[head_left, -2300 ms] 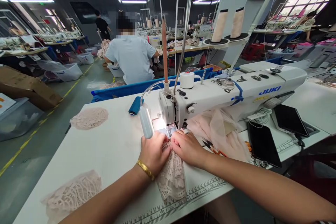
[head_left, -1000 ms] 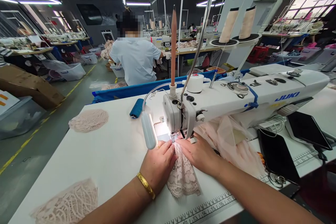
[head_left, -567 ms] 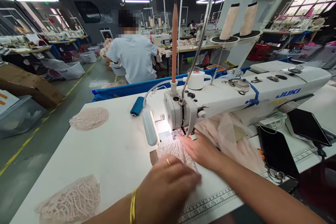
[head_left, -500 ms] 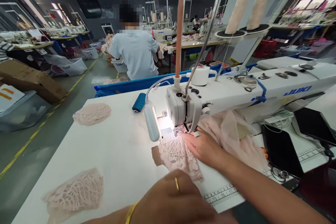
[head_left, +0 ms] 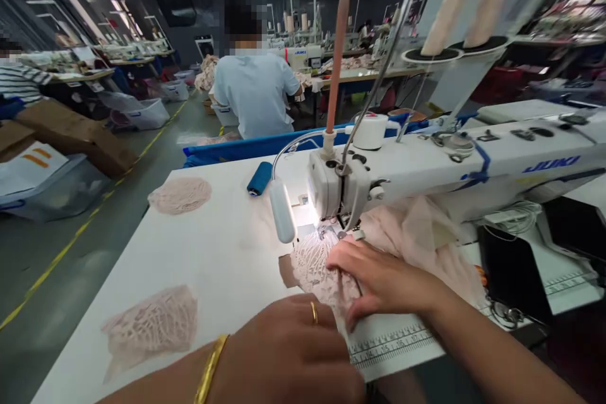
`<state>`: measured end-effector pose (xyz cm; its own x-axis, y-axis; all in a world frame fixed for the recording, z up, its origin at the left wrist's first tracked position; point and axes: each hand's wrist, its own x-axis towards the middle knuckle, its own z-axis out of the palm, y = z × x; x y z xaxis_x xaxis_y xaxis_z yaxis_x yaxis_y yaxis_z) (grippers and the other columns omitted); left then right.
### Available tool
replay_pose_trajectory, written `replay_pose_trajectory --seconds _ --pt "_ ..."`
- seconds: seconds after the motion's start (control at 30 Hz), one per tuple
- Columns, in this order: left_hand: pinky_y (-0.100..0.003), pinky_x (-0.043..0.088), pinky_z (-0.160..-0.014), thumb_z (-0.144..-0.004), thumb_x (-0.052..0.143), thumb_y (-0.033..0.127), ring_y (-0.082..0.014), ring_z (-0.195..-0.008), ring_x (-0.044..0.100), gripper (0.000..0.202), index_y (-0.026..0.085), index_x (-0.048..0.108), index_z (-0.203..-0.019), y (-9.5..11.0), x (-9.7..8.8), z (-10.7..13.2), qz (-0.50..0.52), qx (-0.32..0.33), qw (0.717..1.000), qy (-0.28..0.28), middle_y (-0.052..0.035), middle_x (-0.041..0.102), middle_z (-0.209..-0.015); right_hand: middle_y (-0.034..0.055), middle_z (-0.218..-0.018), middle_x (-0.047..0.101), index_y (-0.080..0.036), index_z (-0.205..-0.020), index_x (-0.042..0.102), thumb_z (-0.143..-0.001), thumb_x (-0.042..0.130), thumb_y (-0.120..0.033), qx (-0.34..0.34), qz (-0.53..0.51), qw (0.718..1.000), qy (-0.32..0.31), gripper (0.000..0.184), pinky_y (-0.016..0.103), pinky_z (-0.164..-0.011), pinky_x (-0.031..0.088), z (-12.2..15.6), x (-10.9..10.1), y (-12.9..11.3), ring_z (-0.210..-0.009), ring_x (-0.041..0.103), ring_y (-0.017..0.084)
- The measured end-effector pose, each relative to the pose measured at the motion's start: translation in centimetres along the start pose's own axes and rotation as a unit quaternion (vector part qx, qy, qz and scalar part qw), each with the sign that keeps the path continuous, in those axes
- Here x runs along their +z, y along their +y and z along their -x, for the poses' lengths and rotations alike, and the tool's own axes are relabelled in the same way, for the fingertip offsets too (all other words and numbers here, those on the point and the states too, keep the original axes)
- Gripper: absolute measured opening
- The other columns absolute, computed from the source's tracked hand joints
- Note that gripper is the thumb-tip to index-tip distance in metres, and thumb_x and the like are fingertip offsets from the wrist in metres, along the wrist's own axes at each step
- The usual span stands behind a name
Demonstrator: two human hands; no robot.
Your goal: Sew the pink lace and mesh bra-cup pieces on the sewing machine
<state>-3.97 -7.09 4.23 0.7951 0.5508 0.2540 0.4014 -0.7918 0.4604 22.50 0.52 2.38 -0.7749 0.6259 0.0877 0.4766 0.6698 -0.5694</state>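
A pink lace piece (head_left: 315,265) lies under the lit needle area of the white sewing machine (head_left: 426,170). My right hand (head_left: 383,278) rests flat on the lace with fingers spread, just in front of the presser foot. My left hand (head_left: 288,353) is low at the table's front edge, seen from the back with fingers curled; what they hold, if anything, is hidden. It wears a gold ring and bangle.
Two lace pieces lie on the white table (head_left: 213,252), one near (head_left: 151,328) and one far (head_left: 180,194). A blue thread spool (head_left: 259,178) is behind the lamp (head_left: 282,219). Sheer pink fabric (head_left: 416,233) and dark phones (head_left: 514,271) sit on the right. A person in a pale shirt (head_left: 255,91) works ahead.
My left hand left the lace and drew back to the table's front edge. My right hand slid back and flattened on the lace. The view shifted left.
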Motion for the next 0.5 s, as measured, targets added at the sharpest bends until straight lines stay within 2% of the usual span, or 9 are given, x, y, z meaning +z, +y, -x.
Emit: replay_pose_trajectory --seconds 0.03,0.07,0.1,0.13,0.2,0.27,0.37,0.43,0.5 --pt "-0.035 0.055 -0.08 -0.082 0.074 0.049 -0.0218 -0.086 0.062 0.031 0.029 0.065 -0.104 -0.8 -1.0 -2.0 -0.002 -0.001 0.999 -0.045 -0.0031 0.069 -0.097 0.0062 -0.118 0.063 -0.024 -0.119 0.061 -0.079 0.088 -0.043 0.007 0.004 1.0 -0.011 0.052 0.038 -0.09 0.049 0.0 -0.2 -0.1 -0.108 0.056 0.027" --pt "-0.038 0.055 -0.081 -0.075 0.08 0.049 -0.0246 -0.091 0.062 0.046 0.026 0.063 -0.11 -1.6 -1.5 -3.3 -0.015 -0.039 0.996 -0.076 -0.0061 0.068 -0.106 0.0055 -0.118 0.062 -0.024 -0.116 0.062 -0.082 0.086 -0.035 0.008 0.012 1.0 -0.017 0.043 0.038 -0.091 0.049 0.0 -0.3 -0.2 -0.108 0.055 0.026" --pt "-0.04 0.054 -0.08 -0.068 0.085 0.047 -0.0271 -0.093 0.061 0.053 0.023 0.062 -0.11 -2.3 -1.5 -4.1 -0.032 -0.074 0.994 -0.076 -0.0087 0.066 -0.109 0.005 -0.116 0.063 -0.023 -0.111 0.064 -0.085 0.082 -0.026 0.006 0.021 1.0 -0.018 0.032 0.037 -0.091 0.048 -0.1 -0.4 -0.2 -0.107 0.056 0.025" --pt "-0.041 0.053 -0.08 -0.066 0.086 0.041 -0.0284 -0.095 0.06 0.05 0.021 0.061 -0.105 -3.1 -1.1 -4.4 -0.044 -0.094 0.993 -0.064 -0.0103 0.065 -0.112 0.0047 -0.113 0.064 -0.022 -0.106 0.064 -0.088 0.076 -0.018 0.001 0.029 0.999 -0.015 0.022 0.036 -0.09 0.048 -0.2 -0.3 -0.1 -0.104 0.056 0.024" --pt "-0.039 0.05 -0.08 -0.073 0.073 0.02 -0.0266 -0.094 0.058 0.022 0.02 0.056 -0.087 -4.6 0.2 -4.4 -0.056 -0.107 0.993 -0.015 -0.0098 0.064 -0.107 0.0042 -0.104 0.066 -0.021 -0.098 0.064 -0.091 0.066 -0.01 -0.019 0.037 0.999 0.003 0.013 0.035 -0.087 0.048 -0.4 -0.2 0.3 -0.097 0.058 0.022" --pt "-0.036 0.047 -0.076 -0.078 0.054 0.008 -0.0227 -0.085 0.055 0.014 0.02 0.049 -0.078 -6.0 1.5 -4.3 -0.051 -0.1 0.993 0.036 -0.0068 0.064 -0.094 0.0042 -0.099 0.068 -0.021 -0.096 0.063 -0.095 0.059 -0.01 -0.036 0.038 0.998 0.045 0.012 0.036 -0.087 0.048 -0.6 0.1 0.7 -0.093 0.059 0.022" --pt "-0.031 0.041 -0.065 -0.084 0.042 0.007 -0.0187 -0.069 0.05 0.017 0.022 0.041 -0.076 -7.1 2.4 -4.9 0.008 -0.141 0.985 0.098 -0.0015 0.057 -0.075 0.0061 -0.1 0.071 -0.022 -0.1 0.065 -0.101 0.051 -0.017 -0.038 0.037 0.987 0.149 0.015 0.037 -0.086 0.048 -0.9 0.7 1.2 -0.096 0.06 0.024" --pt "-0.03 0.041 -0.063 -0.085 0.039 0.01 -0.0178 -0.067 0.049 0.015 0.023 0.04 -0.079 -7.5 2.4 -5.7 0.057 -0.187 0.973 0.126 -0.0001 0.055 -0.074 0.0067 -0.099 0.072 -0.022 -0.1 0.066 -0.104 0.048 -0.021 -0.026 0.027 0.974 0.224 0.019 0.035 -0.082 0.049 -1.1 1.2 1.3 -0.095 0.062 0.024" --pt "-0.03 0.044 -0.065 -0.082 0.042 0.01 -0.0181 -0.068 0.051 0.014 0.024 0.042 -0.084 -7.7 2.3 -6.4 0.088 -0.219 0.963 0.128 0.0001 0.057 -0.078 0.0055 -0.096 0.072 -0.023 -0.099 0.067 -0.105 0.047 -0.024 -0.004 0.002 0.962 0.275 0.021 0.033 -0.078 0.05 -1.4 1.7 1.2 -0.091 0.064 0.022"
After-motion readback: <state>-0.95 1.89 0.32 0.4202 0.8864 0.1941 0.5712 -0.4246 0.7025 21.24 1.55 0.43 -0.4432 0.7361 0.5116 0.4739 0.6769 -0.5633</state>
